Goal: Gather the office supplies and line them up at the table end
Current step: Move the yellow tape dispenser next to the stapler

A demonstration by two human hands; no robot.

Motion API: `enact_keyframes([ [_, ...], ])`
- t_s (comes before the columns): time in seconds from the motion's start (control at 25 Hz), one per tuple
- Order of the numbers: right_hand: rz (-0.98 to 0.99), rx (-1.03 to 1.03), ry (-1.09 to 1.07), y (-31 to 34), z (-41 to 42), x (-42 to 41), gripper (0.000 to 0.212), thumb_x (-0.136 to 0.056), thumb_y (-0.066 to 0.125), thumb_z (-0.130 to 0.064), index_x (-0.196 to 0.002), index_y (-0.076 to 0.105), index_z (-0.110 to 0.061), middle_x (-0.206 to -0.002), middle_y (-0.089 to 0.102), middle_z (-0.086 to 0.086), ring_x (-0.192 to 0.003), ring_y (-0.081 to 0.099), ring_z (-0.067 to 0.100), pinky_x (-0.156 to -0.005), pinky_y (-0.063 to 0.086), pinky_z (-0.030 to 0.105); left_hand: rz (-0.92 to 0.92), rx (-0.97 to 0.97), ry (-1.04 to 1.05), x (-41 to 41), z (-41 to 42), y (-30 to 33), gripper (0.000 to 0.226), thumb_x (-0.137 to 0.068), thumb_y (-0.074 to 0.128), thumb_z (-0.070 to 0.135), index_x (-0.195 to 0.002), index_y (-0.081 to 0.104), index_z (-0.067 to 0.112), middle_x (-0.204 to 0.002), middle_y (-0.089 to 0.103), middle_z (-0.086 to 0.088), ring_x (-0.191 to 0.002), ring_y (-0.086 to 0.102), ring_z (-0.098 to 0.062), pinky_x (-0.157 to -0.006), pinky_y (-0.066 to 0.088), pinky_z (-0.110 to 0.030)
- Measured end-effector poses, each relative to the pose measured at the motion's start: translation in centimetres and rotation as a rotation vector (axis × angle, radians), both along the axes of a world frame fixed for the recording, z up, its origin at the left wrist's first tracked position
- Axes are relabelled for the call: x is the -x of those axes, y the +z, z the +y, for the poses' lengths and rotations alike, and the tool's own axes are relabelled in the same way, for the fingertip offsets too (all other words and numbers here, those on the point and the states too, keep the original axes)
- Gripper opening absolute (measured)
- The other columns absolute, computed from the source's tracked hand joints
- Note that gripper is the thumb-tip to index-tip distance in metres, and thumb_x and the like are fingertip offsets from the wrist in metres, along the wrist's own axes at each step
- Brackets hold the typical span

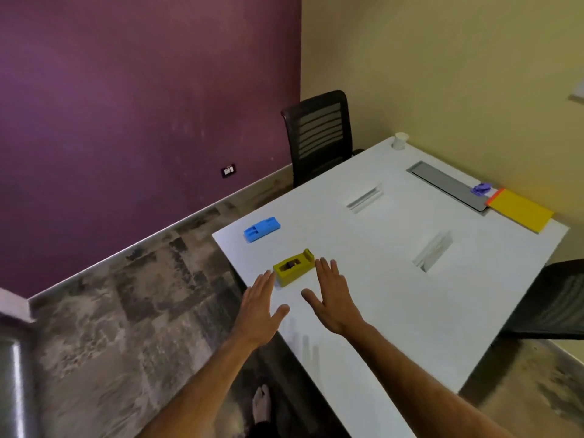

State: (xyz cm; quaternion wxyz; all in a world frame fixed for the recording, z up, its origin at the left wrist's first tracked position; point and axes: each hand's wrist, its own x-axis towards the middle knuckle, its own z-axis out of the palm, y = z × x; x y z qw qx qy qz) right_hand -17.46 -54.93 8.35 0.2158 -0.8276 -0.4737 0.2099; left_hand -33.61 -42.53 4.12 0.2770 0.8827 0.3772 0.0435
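Note:
A yellow tape dispenser (293, 267) lies on the white table (395, 263) near its left edge. My left hand (260, 308) is flat and open just left of it, fingertips beside its near corner. My right hand (331, 295) is open on the other side, fingertips close to its right end. Neither hand holds it. A blue stapler-like piece (261, 229) lies further along the same edge. At the far right sit a yellow notepad (520, 214) with an orange edge and a small purple item (481, 188).
A white paper cup (400, 141) stands at the far corner. A grey cable tray (448, 185) is set into the table by the wall. One black chair (319, 134) stands at the far side, another (553, 305) at the right. My bare foot (261, 404) is on the floor.

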Motion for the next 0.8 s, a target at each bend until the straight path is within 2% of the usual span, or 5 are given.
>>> enact_keyframes([
  [0.16, 0.026, 0.02, -0.102, -4.0, 3.6, -2.5, 0.073, -0.101, 0.039, -0.051, -0.158, 0.01, -0.017, -0.167, 0.013, 0.002, -0.155, 0.001, 0.025, -0.125, 0.008, 0.045, 0.018, 0.147, -0.021, -2.5, 6.0, -2.9, 0.088, -0.089, 0.057, 0.061, -0.158, 0.007, 0.037, -0.167, 0.012, 0.012, -0.152, 0.021, -0.016, -0.118, 0.026, -0.034],
  [0.44, 0.132, 0.08, -0.344, -10.7, 10.8, -6.8, 0.053, -0.099, 0.055, -0.034, -0.147, 0.045, -0.014, -0.147, 0.052, 0.007, -0.142, 0.038, 0.031, -0.117, 0.028, 0.041, 0.043, 0.287, -0.061, -6.6, 13.9, -9.6, 0.081, -0.088, 0.068, 0.05, -0.153, 0.02, 0.041, -0.16, 0.032, 0.011, -0.145, 0.037, -0.016, -0.107, 0.039, -0.027],
  [0.52, 0.215, 0.081, -0.411, -12.4, 12.4, -8.2, 0.052, -0.098, 0.057, -0.032, -0.145, 0.047, -0.012, -0.144, 0.053, 0.008, -0.137, 0.043, 0.028, -0.114, 0.032, 0.038, 0.04, 0.345, -0.049, -8.0, 14.6, -11.4, 0.087, -0.086, 0.072, 0.047, -0.154, 0.019, 0.04, -0.16, 0.031, 0.008, -0.146, 0.036, -0.017, -0.108, 0.04, -0.029],
  [0.64, 0.315, 0.086, -0.444, -14.9, 14.5, -10.5, 0.058, -0.098, 0.058, -0.034, -0.147, 0.043, -0.008, -0.15, 0.047, 0.011, -0.14, 0.041, 0.026, -0.114, 0.03, 0.034, 0.046, 0.431, -0.012, -9.9, 15.0, -14.1, 0.1, -0.08, 0.08, 0.046, -0.155, 0.014, 0.038, -0.16, 0.028, 0.006, -0.145, 0.037, -0.019, -0.112, 0.043, -0.037],
  [0.8, 0.405, 0.102, -0.486, -17.8, 16.8, -12.4, 0.062, -0.095, 0.062, -0.033, -0.148, 0.041, -0.007, -0.152, 0.045, 0.011, -0.14, 0.042, 0.026, -0.113, 0.031, 0.033, 0.028, 0.525, 0.072, -11.3, 15.2, -17.4, 0.105, -0.077, 0.085, 0.036, -0.155, 0.014, 0.038, -0.155, 0.035, 0.004, -0.139, 0.042, -0.018, -0.101, 0.043, -0.025],
])
